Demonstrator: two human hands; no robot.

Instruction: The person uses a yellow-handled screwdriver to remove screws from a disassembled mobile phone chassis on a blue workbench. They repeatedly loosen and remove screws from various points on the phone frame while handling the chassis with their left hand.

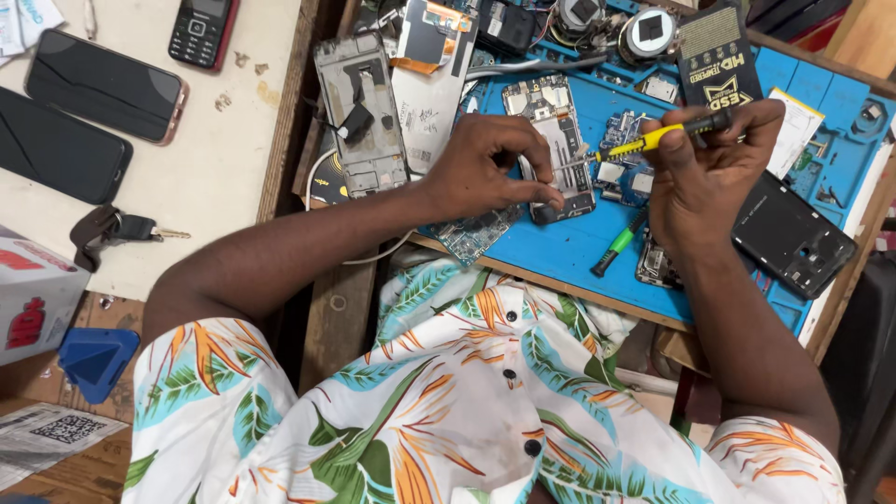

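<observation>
A yellow-and-black screwdriver over a blue work mat; a green-handled tool near its front edge; white shirt patterned with green, teal and orange leaves; black phones on the cream desk

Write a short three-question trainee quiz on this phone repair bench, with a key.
1. True or false: the right hand holds a yellow-handled screwdriver whose tip points at the opened phone.
2. What does the left hand rest on?
A. the key fob
B. the opened phone on the blue mat
C. the black keypad phone
3. Fill in: the green-handled tool lies on the mat just below the ____ hand.

Key
1. True
2. B
3. right
</observation>
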